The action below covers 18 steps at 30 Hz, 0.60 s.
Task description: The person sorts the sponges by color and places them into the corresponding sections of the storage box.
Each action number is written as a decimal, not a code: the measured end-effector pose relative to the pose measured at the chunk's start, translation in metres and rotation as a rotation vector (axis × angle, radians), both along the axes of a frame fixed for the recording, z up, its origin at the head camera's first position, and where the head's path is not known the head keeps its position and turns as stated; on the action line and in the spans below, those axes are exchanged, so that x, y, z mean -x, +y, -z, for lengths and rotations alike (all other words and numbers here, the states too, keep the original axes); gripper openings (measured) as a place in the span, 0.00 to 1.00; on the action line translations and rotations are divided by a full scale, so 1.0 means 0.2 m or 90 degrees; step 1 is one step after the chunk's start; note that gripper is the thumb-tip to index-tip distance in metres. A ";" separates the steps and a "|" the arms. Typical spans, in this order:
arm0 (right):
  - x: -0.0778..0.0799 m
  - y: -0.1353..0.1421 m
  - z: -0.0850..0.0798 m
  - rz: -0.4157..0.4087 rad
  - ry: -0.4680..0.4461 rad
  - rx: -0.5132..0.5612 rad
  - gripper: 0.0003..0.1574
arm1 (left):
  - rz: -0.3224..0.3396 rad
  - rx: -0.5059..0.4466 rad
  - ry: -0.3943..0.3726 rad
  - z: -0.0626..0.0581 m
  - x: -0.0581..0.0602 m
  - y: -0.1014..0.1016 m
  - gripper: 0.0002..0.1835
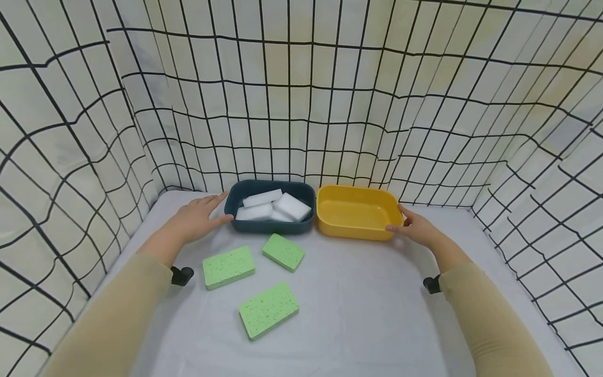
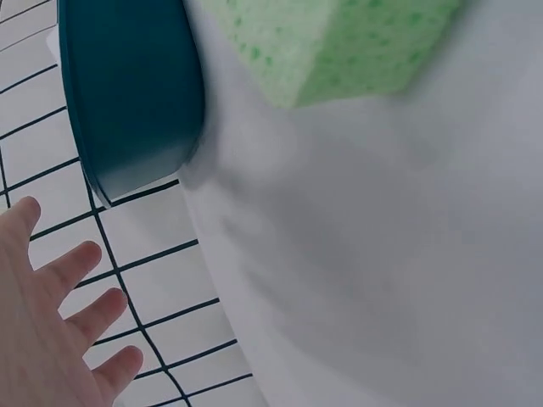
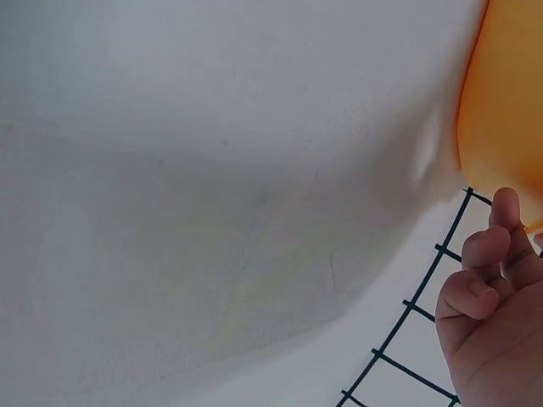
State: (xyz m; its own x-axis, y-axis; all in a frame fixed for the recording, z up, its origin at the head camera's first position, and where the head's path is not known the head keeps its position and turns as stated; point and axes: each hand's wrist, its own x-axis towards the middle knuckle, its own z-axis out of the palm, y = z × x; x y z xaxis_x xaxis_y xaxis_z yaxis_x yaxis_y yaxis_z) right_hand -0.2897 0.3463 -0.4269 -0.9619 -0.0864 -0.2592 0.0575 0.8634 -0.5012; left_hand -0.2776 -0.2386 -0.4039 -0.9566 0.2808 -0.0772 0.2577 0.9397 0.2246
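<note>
A dark teal plastic tub (image 1: 270, 228) stands against the back grid, holding several white sponge blocks (image 1: 256, 212). My left hand (image 1: 200, 215) is at its left end, fingers spread, with the thumb tip at the front left corner of the rim. In the left wrist view those fingertips (image 2: 85, 259) stand apart, near the tub's end wall. Beside the teal tub is a yellow tub (image 1: 355, 230) with nothing in it. My right hand (image 1: 416, 228) holds its right end, thumb along the front wall and index finger at the side; the other fingers are curled in the right wrist view.
Three green speckled sponges, a left one (image 1: 229, 267), an upper one (image 1: 283, 252) and a front one (image 1: 269, 310), lie on the white cloth (image 1: 367, 314) in front of the tubs. Black wire grid panels (image 1: 301, 104) surround the table at the back and both sides.
</note>
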 end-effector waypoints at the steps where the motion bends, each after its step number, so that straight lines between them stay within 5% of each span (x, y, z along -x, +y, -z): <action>1: 0.00 0.00 0.00 0.000 -0.001 0.000 0.72 | 0.004 0.000 0.007 -0.01 -0.02 0.00 0.48; 9: -0.01 0.00 0.00 0.006 -0.012 -0.004 0.74 | 0.033 -0.003 0.039 -0.05 -0.18 -0.01 0.50; 18: -0.01 -0.01 -0.03 0.010 -0.029 -0.005 0.73 | 0.113 -0.015 0.069 -0.11 -0.42 0.07 0.48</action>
State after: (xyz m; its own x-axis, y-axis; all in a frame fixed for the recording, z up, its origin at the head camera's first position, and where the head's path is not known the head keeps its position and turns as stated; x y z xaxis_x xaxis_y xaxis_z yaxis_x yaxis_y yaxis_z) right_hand -0.2874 0.3435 -0.4200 -0.9503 -0.0694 -0.3035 0.0937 0.8660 -0.4912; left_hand -0.1939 -0.2240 -0.3820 -0.8940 0.4469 0.0321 0.4433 0.8720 0.2077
